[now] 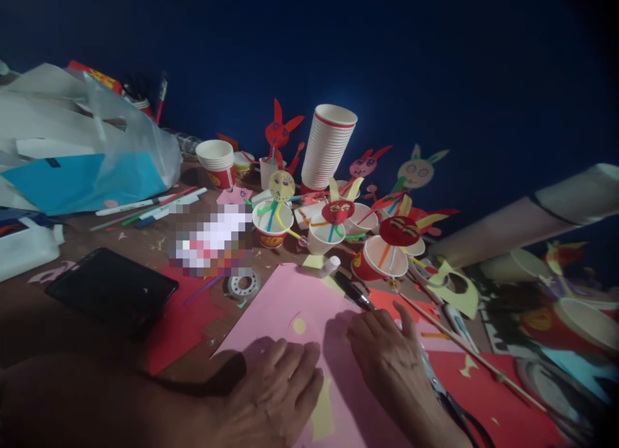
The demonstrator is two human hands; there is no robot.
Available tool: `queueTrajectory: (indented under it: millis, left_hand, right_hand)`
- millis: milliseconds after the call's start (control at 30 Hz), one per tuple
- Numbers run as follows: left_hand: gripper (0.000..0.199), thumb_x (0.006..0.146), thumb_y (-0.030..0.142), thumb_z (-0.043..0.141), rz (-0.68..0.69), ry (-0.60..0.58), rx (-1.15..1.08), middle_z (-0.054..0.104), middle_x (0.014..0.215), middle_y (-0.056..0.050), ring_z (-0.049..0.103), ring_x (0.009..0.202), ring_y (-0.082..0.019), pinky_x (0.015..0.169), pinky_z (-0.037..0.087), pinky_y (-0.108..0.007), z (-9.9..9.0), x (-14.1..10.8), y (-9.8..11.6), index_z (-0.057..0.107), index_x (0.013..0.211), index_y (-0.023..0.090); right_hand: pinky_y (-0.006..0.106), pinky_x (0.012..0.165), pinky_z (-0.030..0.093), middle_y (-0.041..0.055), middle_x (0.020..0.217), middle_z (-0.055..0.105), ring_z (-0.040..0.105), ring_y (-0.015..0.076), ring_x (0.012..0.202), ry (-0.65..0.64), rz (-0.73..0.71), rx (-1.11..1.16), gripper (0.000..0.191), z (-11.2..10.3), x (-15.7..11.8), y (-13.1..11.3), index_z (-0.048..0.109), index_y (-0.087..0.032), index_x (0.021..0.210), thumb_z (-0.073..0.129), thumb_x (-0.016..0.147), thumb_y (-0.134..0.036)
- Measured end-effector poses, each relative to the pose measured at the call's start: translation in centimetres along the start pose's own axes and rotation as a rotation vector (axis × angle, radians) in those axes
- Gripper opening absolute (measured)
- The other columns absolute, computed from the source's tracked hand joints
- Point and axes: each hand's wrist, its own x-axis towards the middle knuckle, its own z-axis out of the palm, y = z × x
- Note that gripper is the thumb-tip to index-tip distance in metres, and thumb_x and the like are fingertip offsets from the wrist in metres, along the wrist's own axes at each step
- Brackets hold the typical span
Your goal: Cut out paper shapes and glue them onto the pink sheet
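Note:
My left hand (pixel 280 387) lies palm down on a sheet of pink paper (pixel 271 300), fingers stretched out and loosely together. Beside its fingertips is a small pale yellow paper circle (pixel 300 325), and a yellow paper piece (pixel 323 412) shows partly past the fingers. My right hand (pixel 387 354) rests on the right part of the same sheet, fingers somewhat bent and apart, nothing visible in them. A black marker (pixel 354 291) lies just beyond its knuckles. Scissors (pixel 447 399) are partly hidden by the right wrist.
Paper-cup figures with rabbit-like heads (pixel 338 213) stand behind the sheet, near a tall cup stack (pixel 329 145). A tape roll (pixel 243 283), a black phone-like slab (pixel 113 290), pens (pixel 159 206) and a plastic bag (pixel 140 138) lie left. Right are a thin stick (pixel 476 358) and red paper (pixel 512 406).

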Motion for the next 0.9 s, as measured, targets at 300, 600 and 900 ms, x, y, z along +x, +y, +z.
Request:
queueTrajectory:
  millis: [300, 600, 900]
  left_hand:
    - [0.050, 0.085, 0.039, 0.041, -0.031, -0.042, -0.126, 0.051, 0.129, -0.017, 0.048, 0.113, -0.031, 0.092, 0.030, -0.042, 0.9, 0.5, -0.1, 0.051, 0.125, 0.011]
    - [0.050, 0.085, 0.038, 0.043, 0.009, 0.031, -0.041, 0.054, 0.126, -0.018, 0.052, 0.108, -0.032, 0.090, 0.030, -0.043, 2.8, 0.8, -0.1, 0.052, 0.124, 0.009]
    - [0.053, 0.086, 0.045, 0.043, -0.040, 0.059, -0.054, 0.050, 0.130, -0.015, 0.045, 0.116, -0.030, 0.098, 0.024, -0.041, 2.7, -0.1, 0.5, 0.051, 0.126, 0.011]
  right_hand:
    - [0.050, 0.098, 0.018, -0.0011, 0.067, 0.063, 0.053, 0.0182, 0.069, 0.069, -0.007, 0.111, 0.020, -0.4, -1.1, -1.0, 0.058, -0.023, 0.071, 0.047, 0.080, -0.009]
    - [0.047, 0.097, 0.020, -0.0029, 0.075, 0.067, 0.054, 0.0182, 0.072, 0.046, -0.103, 0.179, 0.016, -0.5, -1.6, -1.1, 0.061, -0.027, 0.078, 0.053, 0.078, -0.014]
    - [0.035, 0.070, 0.032, 0.0048, 0.076, 0.067, 0.057, 0.0226, 0.072, 0.034, 0.159, -0.121, 0.018, -2.7, 1.3, 2.7, 0.066, -0.021, 0.082, 0.049, 0.086, -0.020]
